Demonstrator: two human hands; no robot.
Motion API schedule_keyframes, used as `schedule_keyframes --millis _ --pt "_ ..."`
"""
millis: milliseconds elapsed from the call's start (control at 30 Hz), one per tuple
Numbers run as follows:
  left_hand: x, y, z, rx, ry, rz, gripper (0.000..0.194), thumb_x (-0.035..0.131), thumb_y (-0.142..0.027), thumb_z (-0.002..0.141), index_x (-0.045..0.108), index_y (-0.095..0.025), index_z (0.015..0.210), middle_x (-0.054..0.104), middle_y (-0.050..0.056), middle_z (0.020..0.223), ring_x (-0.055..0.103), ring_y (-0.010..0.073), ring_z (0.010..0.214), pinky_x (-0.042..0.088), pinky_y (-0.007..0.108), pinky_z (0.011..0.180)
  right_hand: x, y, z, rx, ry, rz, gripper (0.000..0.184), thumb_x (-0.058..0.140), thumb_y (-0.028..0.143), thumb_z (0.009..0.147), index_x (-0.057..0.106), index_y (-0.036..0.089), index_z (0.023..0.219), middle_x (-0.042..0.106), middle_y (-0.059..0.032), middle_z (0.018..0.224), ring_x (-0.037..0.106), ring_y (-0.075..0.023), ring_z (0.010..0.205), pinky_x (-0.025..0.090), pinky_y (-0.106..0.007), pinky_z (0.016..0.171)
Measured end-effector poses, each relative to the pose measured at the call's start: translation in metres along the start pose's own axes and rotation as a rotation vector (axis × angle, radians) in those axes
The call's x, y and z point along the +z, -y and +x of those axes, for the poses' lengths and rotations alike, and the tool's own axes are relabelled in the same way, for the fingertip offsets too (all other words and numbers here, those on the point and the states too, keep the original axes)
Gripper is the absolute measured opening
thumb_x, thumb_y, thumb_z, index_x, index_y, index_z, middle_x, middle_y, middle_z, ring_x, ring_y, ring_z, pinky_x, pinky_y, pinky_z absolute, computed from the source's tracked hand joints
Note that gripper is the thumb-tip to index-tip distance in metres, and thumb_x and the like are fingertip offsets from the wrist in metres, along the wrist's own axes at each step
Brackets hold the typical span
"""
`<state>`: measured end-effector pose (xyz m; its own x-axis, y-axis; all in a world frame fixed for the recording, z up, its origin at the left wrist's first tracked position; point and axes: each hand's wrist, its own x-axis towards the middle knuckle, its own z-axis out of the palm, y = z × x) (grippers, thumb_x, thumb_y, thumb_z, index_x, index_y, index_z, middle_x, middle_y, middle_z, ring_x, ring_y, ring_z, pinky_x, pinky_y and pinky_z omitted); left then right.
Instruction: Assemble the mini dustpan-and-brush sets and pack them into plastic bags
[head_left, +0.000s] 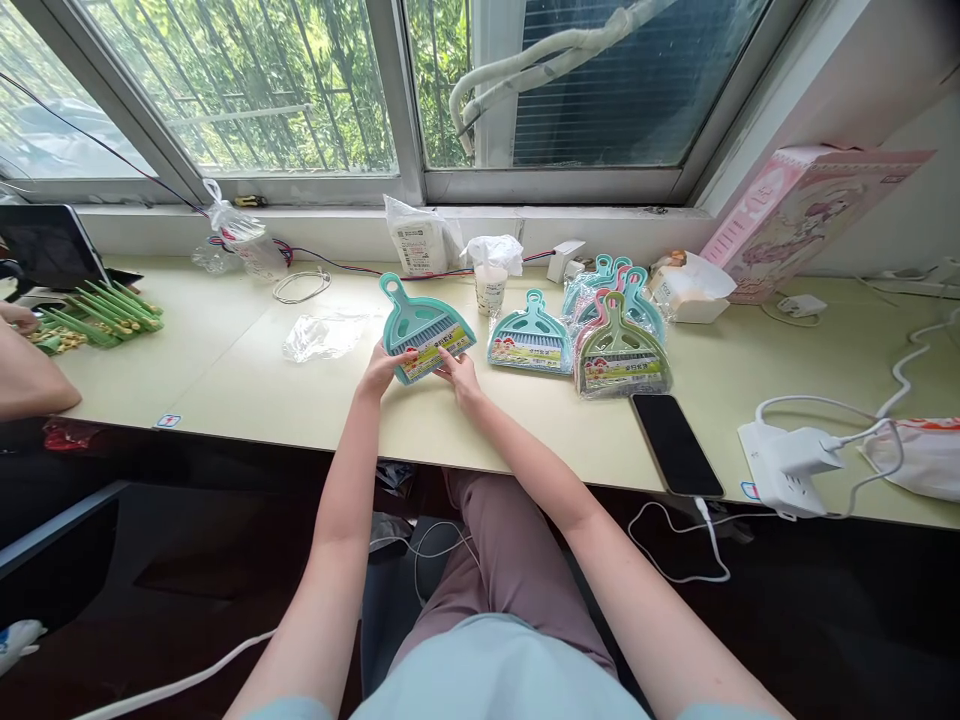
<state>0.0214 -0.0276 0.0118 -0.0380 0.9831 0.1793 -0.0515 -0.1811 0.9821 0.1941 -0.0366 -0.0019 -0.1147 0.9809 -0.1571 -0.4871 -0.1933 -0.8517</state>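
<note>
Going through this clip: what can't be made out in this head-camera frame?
Head view only:
The label on the teal dustpan: partly covered by the right hand, and its print is too small to read.
The lower parts of the teal and pink dustpans: hidden behind the olive-green dustpan.
The co-worker's hand: cut off by the left edge.
The green plastic items: too small to identify.

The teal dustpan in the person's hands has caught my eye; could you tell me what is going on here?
A seated person holds a teal plastic dustpan with both hands, the left hand and right hand at its lower edge. To its right lie a second teal dustpan and a green dustpan, both packaged, with more behind. A black smartphone lies nearby. At far left, a co-worker's hand is near green plastic items.
</note>
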Motion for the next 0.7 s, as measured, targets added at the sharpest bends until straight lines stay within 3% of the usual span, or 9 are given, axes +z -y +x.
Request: schedule_keyframes --millis 167,567,700 --pt "0.005 -0.007 -0.004 -0.029 0.060 0.043 0.073 0.092 -0.039 0.059 0.066 -0.014 0.122 0.072 0.017 0.118 0.068 0.0376 0.115 0.055 0.053 0.102 -0.003 0.008 0.002 0.055 -0.037 0.053 0.011 0.073 0.016 0.086 0.064 0.015 0.093 0.078 -0.0063 0.093 0.077 -0.0186 0.085 0.066 -0.037 0.088" --pt "0.008 -0.010 -0.004 -0.020 0.070 0.058 0.079 0.093 -0.039 0.057 0.065 -0.014 0.127 0.071 0.017 0.124 0.065 0.0376 0.120 0.054 0.052 0.103 -0.001 0.014 -0.001 0.045 -0.065 0.053 0.008 0.071 0.013 0.087 0.065 0.014 0.093 0.078 -0.0054 0.089 0.077 -0.0186 0.082 0.066 -0.040 0.087" --pt "0.004 -0.005 -0.002 -0.047 0.073 0.041 0.073 0.085 -0.055 0.068 0.064 -0.014 0.125 0.070 0.018 0.124 0.067 0.0356 0.116 0.056 0.048 0.098 -0.002 0.014 -0.002 0.007 -0.066 0.061 0.008 0.071 0.013 0.087 0.065 0.014 0.091 0.078 -0.0050 0.090 0.077 -0.0182 0.081 0.067 -0.039 0.086"
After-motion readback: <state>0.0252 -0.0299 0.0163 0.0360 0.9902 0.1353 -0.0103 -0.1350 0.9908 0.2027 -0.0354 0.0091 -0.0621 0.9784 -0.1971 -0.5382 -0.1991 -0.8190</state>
